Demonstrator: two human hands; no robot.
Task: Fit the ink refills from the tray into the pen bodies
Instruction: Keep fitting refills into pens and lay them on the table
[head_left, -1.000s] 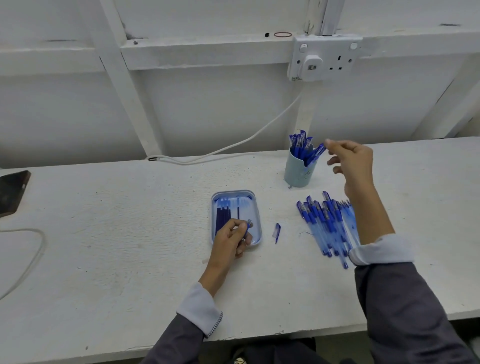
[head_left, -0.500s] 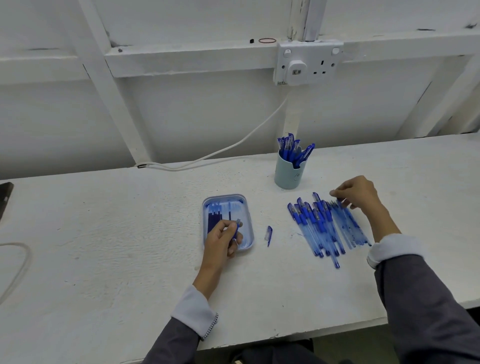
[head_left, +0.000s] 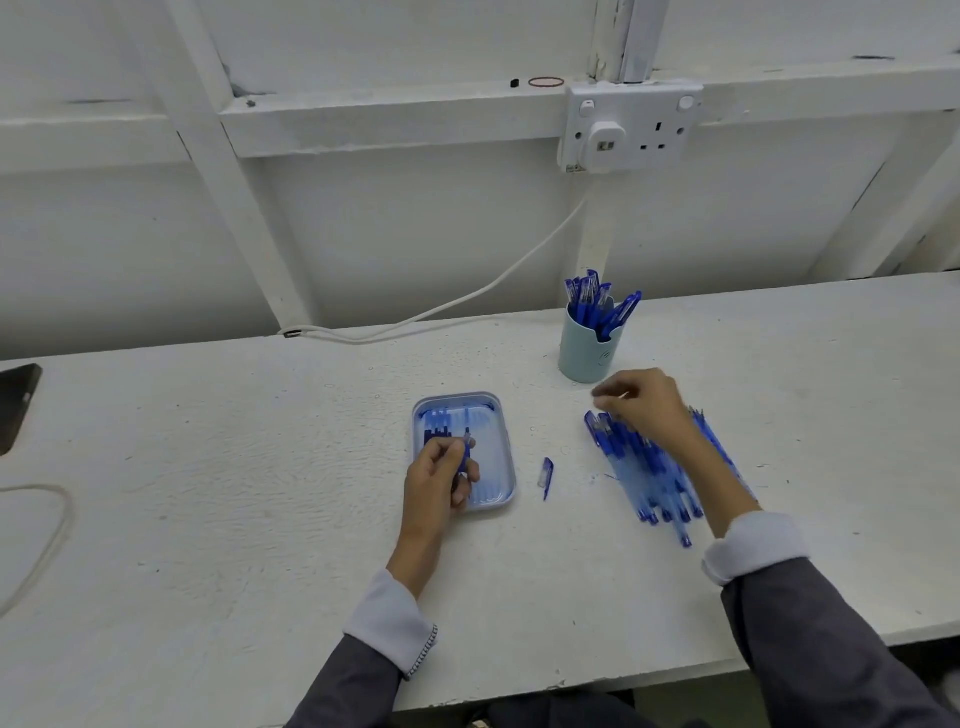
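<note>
Left hand (head_left: 441, 480) sits over the near end of the tray (head_left: 496, 452), fingers curled and pinching a thin blue refill (head_left: 467, 449). The rest of the refills (head_left: 439, 434) lie in a dark row at the tray's far left. Right hand (head_left: 647, 408) is over the top end of the pen bodies (head_left: 636, 470) fanned on the desk (head_left: 260, 467). It's motion-blurred with fingers bent, so can't tell if it has a body pinched yet. My read: this is pick-one-of-each, just ahead of insertion. To do it clean, take a single body off the left edge of the fan so the others don't roll, and grip it near the open end. Hold the refill close to its tip so it doesn't flex, then bring both together over the bare desk between tray and pile. Line the axes up before pushing, and feed straight until it seats. Don't force it at an angle. The cup (head_left: 589, 351) behind the pile holds upright pens, presumably finished ones. Watch the loose blue piece (head_left: 546, 474) lying between tray and pile, easy to knock with a sleeve.
</note>
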